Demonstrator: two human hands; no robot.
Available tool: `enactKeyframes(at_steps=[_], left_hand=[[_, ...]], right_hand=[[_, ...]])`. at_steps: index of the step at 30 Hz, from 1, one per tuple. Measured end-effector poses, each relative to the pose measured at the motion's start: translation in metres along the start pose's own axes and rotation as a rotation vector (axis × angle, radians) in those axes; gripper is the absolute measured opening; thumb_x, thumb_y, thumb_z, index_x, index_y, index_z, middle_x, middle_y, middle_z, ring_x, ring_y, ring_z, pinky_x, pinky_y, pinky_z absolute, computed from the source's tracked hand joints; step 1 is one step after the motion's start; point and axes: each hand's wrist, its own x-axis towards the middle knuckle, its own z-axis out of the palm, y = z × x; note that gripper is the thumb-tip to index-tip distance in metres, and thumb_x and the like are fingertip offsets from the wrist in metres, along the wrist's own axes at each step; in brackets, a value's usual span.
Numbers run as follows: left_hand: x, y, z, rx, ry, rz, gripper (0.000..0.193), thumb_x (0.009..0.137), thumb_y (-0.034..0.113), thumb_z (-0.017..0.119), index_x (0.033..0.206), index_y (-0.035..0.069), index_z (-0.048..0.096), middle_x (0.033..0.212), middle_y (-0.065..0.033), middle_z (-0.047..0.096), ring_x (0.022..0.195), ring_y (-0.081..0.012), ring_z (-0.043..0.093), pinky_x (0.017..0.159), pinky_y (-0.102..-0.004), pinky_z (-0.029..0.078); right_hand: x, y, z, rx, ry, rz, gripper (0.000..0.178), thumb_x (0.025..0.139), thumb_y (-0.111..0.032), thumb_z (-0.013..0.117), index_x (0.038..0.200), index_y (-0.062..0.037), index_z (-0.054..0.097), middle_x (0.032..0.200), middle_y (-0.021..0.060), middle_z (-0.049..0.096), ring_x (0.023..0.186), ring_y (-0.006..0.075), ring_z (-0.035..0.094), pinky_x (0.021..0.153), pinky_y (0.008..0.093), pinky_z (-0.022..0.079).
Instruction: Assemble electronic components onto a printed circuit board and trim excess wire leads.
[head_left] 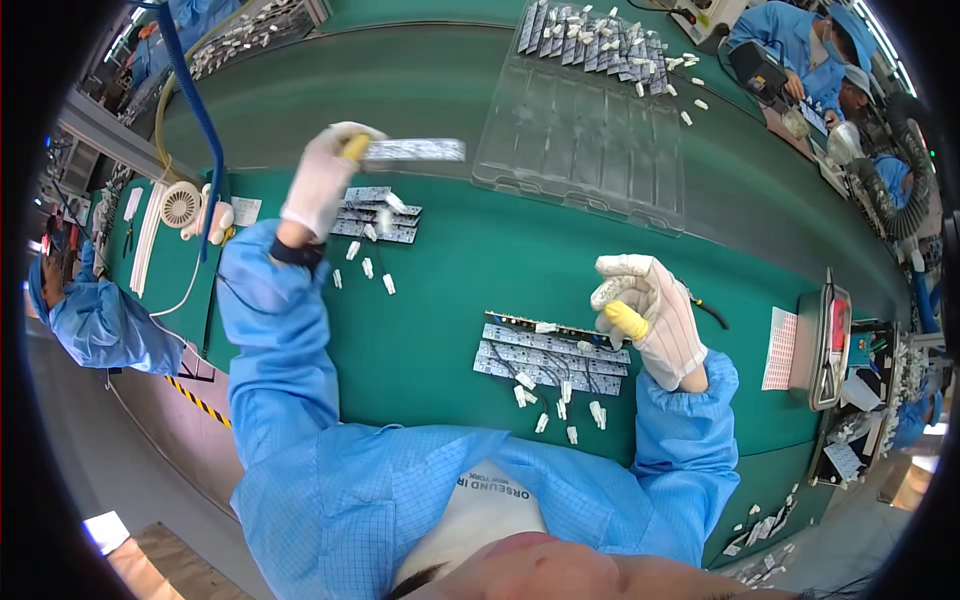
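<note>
My left hand [325, 180], in a white glove with a yellow finger cot, is raised at the far left of the mat. It grips one end of a narrow circuit board strip [415, 150], blurred by motion. Below it lies a small stack of circuit boards [385, 228] with white connectors on leads. My right hand [655, 315], gloved likewise, hovers by the right end of another row of circuit boards [550, 358]. Its fingers are loosely curled and apart, with nothing visible between them. Wired white connectors [562, 408] hang off that row toward me.
Beyond the green mat [450, 290] sits a clear plastic tray [580, 150], boards piled at its far end. A small fan [181, 205] stands left, near a blue coiled hose [195, 90]. Pliers [712, 312] and a metal box [822, 345] are right. Co-workers sit around.
</note>
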Motion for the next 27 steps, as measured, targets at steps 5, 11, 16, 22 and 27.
enactKeyframes(at_steps=[5,11,16,22,27], left_hand=[[0.031,-0.078,-0.05,0.95,-0.177,-0.089,0.014,0.084,0.013,0.059,0.094,0.01,0.067,0.096,-0.0088,0.064,0.087,-0.0251,0.062,0.077,-0.0339,0.048],[0.008,-0.069,-0.051,0.039,-0.148,0.039,0.047,0.085,0.005,0.053,0.131,0.004,0.047,0.125,-0.0135,0.056,0.116,-0.0233,0.053,0.1,-0.0345,0.039],[-0.016,-0.071,-0.077,0.895,-0.64,0.397,0.108,0.058,0.069,0.065,0.139,0.005,0.033,0.139,-0.0168,0.04,0.136,-0.0389,0.025,0.107,-0.0639,0.0],[-0.035,-0.105,-0.08,0.989,-0.27,0.561,0.065,0.081,0.045,0.059,0.132,0.008,0.044,0.132,-0.0155,0.049,0.131,-0.0365,0.036,0.109,-0.0607,0.001],[0.039,-0.122,-0.047,0.677,0.096,0.172,0.049,0.088,0.014,0.057,0.134,0.008,0.042,0.124,-0.0119,0.057,0.103,-0.0227,0.06,0.101,-0.0477,0.033]], right_hand=[[0.008,-0.001,0.0,0.055,-0.054,0.019,0.04,0.083,-0.019,0.069,0.116,-0.004,0.053,0.086,0.009,0.062,0.066,0.0111,0.059,0.053,0.0203,0.045],[0.023,0.007,0.0,0.008,-0.132,-0.022,0.029,0.087,-0.01,0.063,0.114,-0.0043,0.056,0.087,0.0078,0.063,0.076,0.0116,0.06,0.064,0.0253,0.051],[0.023,0.02,-0.007,-0.093,-0.083,-0.149,0.026,0.087,-0.014,0.063,0.111,-0.0045,0.056,0.08,0.008,0.063,0.064,0.0125,0.061,0.057,0.024,0.051],[0.018,0.018,-0.012,-0.12,-0.127,-0.168,0.035,0.072,-0.001,0.063,0.106,-0.0058,0.055,0.078,0.0085,0.066,0.062,0.0162,0.066,0.054,0.0276,0.053],[0.016,0.012,-0.011,-0.159,-0.127,-0.23,0.028,0.078,-0.002,0.056,0.105,-0.0056,0.053,0.077,0.0081,0.066,0.06,0.0165,0.066,0.054,0.0276,0.054]])
